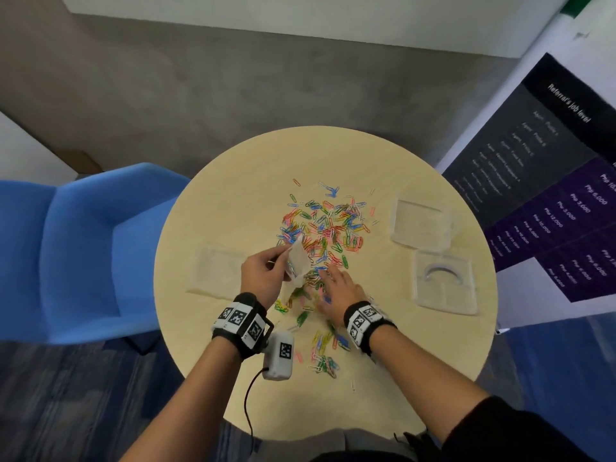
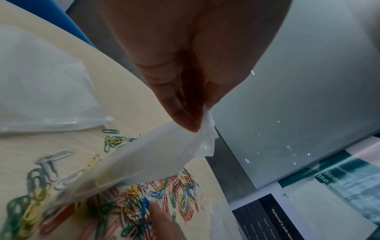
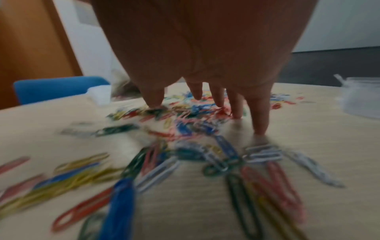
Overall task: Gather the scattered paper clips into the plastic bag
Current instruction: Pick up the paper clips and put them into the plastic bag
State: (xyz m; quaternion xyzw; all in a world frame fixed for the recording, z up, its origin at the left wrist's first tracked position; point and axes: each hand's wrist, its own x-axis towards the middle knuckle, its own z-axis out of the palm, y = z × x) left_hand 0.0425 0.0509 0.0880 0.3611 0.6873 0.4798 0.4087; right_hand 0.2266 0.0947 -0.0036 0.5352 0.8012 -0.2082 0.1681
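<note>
Several coloured paper clips (image 1: 325, 225) lie scattered over the middle of the round beige table (image 1: 233, 181), and more clips (image 1: 325, 356) sit nearer me. My left hand (image 1: 266, 271) pinches the top edge of a small clear plastic bag (image 1: 296, 261) and holds it upright just above the clips; the pinch on the bag (image 2: 164, 155) shows in the left wrist view. My right hand (image 1: 336, 288) lies palm down to the right of the bag, its spread fingers (image 3: 236, 105) pressing on the clips (image 3: 193, 123). That view is blurred.
Another clear bag (image 1: 216, 271) lies flat on the table's left part. Two clear plastic containers (image 1: 421, 221) (image 1: 445, 281) stand on its right part. A blue chair (image 1: 83, 248) is left of the table, and a dark poster (image 1: 550, 181) hangs at the right.
</note>
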